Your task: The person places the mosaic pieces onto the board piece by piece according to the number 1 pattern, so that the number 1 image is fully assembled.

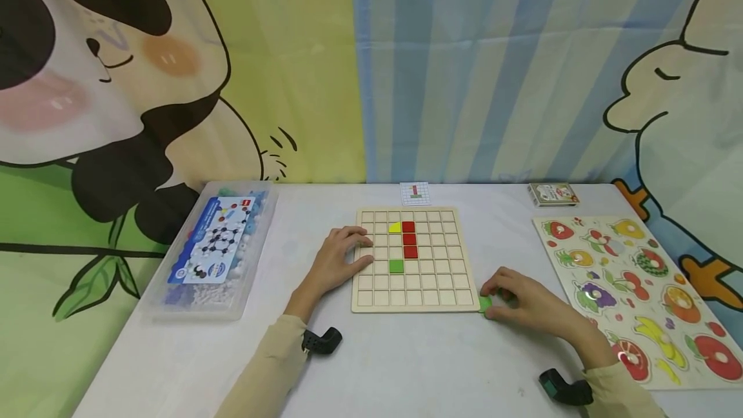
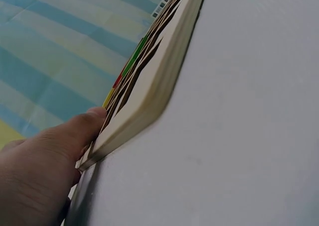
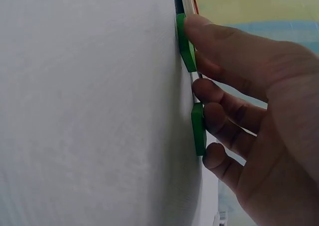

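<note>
A wooden grid board (image 1: 377, 302) lies on the table, bearing three red square tiles (image 1: 409, 238), a yellow triangular tile (image 1: 395, 228) and a green square tile (image 1: 396, 266). My left hand (image 1: 339, 260) rests on the board's left edge, thumb and fingertips on its rim and outer squares; in the left wrist view the thumb (image 2: 82, 129) lies along the edge. Beside the lower right corner, my right hand (image 1: 528, 302) pinches a green tile (image 3: 186, 44) between thumb and index finger. A second green tile (image 3: 198, 129) lies by its other fingertips.
A small pattern card (image 1: 415, 193) lies behind the board. To the left stands a clear plastic box (image 1: 235, 305) with a blue molecule label. On the right are a fruit puzzle board (image 1: 627, 318) and a small card box (image 1: 553, 195). A printed curtain (image 1: 429, 69) hangs behind the table.
</note>
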Demonstrator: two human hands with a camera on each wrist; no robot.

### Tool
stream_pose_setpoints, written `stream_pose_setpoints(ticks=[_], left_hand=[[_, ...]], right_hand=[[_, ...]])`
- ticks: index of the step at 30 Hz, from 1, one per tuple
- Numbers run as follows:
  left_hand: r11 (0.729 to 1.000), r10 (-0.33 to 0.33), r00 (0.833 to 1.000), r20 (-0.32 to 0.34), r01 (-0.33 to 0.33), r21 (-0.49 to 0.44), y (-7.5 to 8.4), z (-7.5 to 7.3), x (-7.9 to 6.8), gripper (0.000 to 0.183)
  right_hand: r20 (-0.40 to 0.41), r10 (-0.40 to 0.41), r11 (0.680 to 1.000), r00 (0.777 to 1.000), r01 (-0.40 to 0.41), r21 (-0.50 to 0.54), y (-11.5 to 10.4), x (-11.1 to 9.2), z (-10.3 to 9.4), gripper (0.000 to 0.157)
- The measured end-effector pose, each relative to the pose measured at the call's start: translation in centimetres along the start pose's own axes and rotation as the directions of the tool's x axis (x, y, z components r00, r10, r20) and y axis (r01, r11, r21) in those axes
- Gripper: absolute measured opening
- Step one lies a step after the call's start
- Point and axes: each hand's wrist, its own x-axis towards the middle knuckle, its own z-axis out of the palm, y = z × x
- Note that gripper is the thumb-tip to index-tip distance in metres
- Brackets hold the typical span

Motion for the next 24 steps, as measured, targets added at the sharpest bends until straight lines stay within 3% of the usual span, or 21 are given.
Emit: stream_pose_setpoints(ticks=[9, 24], left_hand=[[1.0, -0.013, 1.0, -0.028, 0.013, 0.006, 0.17, 0.31, 0.04, 0.025], [1.0, -0.014, 0.999, -0.036, 0.014, 0.004, 0.26, 0.37, 0.0, 0.026]], right_hand=[[-0.008, -0.022, 0.998, 1.0, 0.022, -0.064, -0.19, -0.12, 0.24, 0.029], [-0.014, -0.045, 0.996, 0.999, 0.044, -0.071, 0.43, -0.38, 0.13, 0.026]])
